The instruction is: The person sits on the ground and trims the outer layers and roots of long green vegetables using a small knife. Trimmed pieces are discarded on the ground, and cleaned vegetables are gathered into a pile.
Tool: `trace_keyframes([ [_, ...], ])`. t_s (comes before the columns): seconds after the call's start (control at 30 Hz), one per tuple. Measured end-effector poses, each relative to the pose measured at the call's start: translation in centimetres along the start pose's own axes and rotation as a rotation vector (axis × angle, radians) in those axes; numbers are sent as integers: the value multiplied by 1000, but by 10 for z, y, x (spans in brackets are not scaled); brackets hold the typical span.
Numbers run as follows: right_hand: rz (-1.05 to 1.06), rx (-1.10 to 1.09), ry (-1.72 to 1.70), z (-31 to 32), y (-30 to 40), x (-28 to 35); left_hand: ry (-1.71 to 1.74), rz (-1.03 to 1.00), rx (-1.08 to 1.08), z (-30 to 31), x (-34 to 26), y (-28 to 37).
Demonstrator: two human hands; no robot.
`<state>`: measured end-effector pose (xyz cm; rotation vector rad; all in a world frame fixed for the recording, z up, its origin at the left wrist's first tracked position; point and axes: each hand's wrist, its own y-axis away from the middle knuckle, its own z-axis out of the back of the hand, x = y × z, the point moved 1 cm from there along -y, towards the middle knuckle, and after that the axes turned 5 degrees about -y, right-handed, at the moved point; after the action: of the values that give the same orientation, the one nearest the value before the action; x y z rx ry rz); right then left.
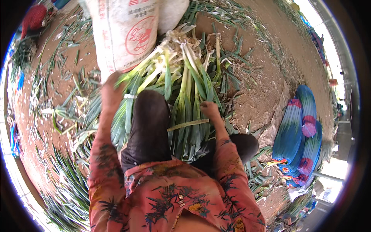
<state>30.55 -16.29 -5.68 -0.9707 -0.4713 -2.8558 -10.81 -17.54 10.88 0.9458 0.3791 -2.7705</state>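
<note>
A spread pile of leeks or large green onions [182,87] lies before me, pale root ends away from me and long leaves reaching between my knees. My left hand [112,91] is blurred, beside green leaves at the lower edge of a white woven sack; whether its fingers hold a leaf is unclear. Curled at the right side of the pile, my right hand [210,110] is closed around the green part of a leek [200,76]. A yellowed leaf strip [188,124] lies across the leaves just below that hand.
The white sack [124,34] with red print stands at the far side. Blue net-wrapped bundles [298,136] lie on the right. More long leaves [63,185] are heaped at lower left. Leaf scraps litter the brown dirt ground [261,95]. A red sack [33,18] is at upper left.
</note>
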Motion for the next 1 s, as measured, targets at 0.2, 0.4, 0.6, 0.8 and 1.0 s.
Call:
trace_keyframes([
  [0.2,142,-223,-287,-46,-54,29,151,-288,464,-146,-177,-48],
  [0.4,113,-425,-109,-39,-158,-4,-100,-706,622,-179,-214,-35],
  [0.6,-85,-73,29,-57,-204,9,-91,-708,622,-182,-203,-48],
  [0.8,-62,139,71,-48,-175,32,-37,-757,662,-190,-199,-47],
  [1.0,-202,-17,-53,-8,-192,11,-176,-735,750,-189,-195,-44],
])
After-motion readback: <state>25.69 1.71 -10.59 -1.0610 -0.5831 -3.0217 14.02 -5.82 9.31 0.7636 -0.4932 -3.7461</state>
